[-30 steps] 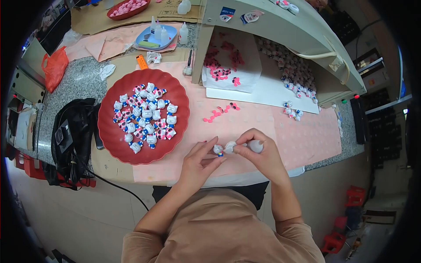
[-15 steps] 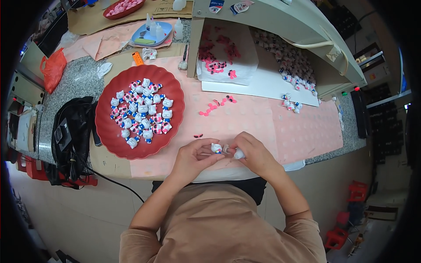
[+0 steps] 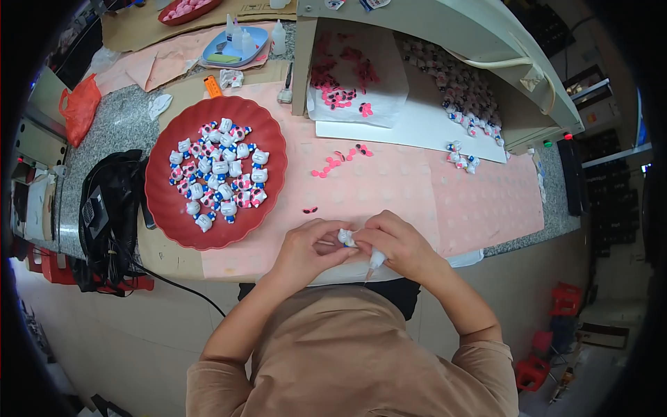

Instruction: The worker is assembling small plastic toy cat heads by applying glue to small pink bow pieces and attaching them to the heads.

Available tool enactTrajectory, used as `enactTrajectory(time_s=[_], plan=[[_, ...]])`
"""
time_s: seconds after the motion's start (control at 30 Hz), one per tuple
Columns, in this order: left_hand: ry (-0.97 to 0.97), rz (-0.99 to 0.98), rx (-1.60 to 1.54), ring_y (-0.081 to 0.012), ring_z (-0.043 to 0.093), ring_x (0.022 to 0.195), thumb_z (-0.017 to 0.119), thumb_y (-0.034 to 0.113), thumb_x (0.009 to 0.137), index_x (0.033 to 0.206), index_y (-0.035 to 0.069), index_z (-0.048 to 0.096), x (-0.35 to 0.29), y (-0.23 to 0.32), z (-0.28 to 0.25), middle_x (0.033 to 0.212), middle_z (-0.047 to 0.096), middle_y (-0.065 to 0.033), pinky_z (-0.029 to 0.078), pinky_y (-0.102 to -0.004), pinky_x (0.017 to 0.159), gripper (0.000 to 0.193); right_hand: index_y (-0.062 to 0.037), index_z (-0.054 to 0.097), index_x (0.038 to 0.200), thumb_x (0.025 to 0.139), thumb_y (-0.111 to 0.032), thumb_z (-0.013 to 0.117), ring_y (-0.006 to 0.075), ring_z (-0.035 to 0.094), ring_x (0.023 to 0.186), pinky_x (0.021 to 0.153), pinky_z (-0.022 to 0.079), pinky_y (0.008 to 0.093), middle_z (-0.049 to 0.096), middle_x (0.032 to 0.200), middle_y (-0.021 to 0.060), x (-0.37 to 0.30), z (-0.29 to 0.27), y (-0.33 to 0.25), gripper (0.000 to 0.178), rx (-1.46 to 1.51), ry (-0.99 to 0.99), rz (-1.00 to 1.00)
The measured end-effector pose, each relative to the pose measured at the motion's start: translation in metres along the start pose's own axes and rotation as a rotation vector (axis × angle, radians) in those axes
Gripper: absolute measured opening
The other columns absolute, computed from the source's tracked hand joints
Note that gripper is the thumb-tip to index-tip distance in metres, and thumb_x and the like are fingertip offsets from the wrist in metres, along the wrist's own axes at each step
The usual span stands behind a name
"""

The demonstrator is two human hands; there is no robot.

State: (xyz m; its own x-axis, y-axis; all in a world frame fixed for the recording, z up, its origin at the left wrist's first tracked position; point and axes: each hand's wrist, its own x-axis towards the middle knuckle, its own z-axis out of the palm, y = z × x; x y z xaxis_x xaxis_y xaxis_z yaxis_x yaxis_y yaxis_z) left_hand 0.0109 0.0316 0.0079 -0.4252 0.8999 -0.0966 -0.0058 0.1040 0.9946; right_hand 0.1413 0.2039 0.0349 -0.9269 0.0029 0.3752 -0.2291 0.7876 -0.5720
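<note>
Head view: mid-gluing, left hand [image 3: 306,249] pinching small white figurine [image 3: 344,237], right hand [image 3: 399,247] gripping glue bottle [image 3: 376,259]; next needs steady dab.

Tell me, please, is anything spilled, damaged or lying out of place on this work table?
Nothing looks spilled or broken. A few pink bows lie loose on the pink mat, one stray bow apart near the hands; figurines stay inside the red plate.

- Both hands meet at the near table edge: left hand [image 3: 306,250] and right hand [image 3: 399,243] pinching a small figurine [image 3: 345,238] between them
- Plate [image 3: 167,208] of figurines sits left, behind the hands
- Loose bows [image 3: 326,167] lie behind, mid-table
- Black bag [image 3: 104,215] hangs left of the plate
</note>
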Motion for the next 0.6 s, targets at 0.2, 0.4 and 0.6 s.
enactTrajectory(time_s=[0.2, 0.4, 0.6], plan=[[0.064, 0.013, -0.134, -0.0189, 0.065, 0.102, 0.07, -0.002, 0.082, 0.122, -0.002, 0.058, 0.0, -0.008, 0.002, 0.112, 0.058, -0.0096, 0.058, -0.0309, 0.086, 0.042, -0.0045, 0.065, 0.098, 0.067, 0.002, 0.074, 0.0242, 0.06, 0.082, 0.066, 0.051, 0.0341, 0.058, 0.087, 0.0085, -0.014, -0.01, 0.0, 0.032, -0.001, 0.044, 0.13], [0.075, 0.033, -0.082, -0.0184, 0.065, 0.101, 0.07, -0.001, 0.082, 0.121, 0.0, 0.059, 0.0, -0.01, -0.001, 0.112, 0.057, -0.0095, 0.059, -0.0311, 0.086, 0.041, -0.0045, 0.065, 0.094, 0.07, 0.004, 0.072, 0.0247, 0.059, 0.08, 0.065, 0.05, 0.0331, 0.057, 0.086, 0.0077, 0.008, 0.013, -0.008, 0.027, 0.086, 0.056, 0.036], [0.008, 0.004, -0.157, -0.0192, 0.063, 0.105, 0.064, -0.01, 0.082, 0.125, -0.002, 0.056, 0.003, -0.009, 0.0, 0.116, 0.053, -0.0083, 0.056, -0.0303, 0.09, 0.044, -0.0034, 0.063, 0.099, 0.062, 0.004, 0.074, 0.0263, 0.059, 0.081, 0.067, 0.05, 0.0348, 0.057, 0.09, 0.0094, -0.006, -0.005, 0.004, 0.039, 0.039, 0.113, 0.153]])
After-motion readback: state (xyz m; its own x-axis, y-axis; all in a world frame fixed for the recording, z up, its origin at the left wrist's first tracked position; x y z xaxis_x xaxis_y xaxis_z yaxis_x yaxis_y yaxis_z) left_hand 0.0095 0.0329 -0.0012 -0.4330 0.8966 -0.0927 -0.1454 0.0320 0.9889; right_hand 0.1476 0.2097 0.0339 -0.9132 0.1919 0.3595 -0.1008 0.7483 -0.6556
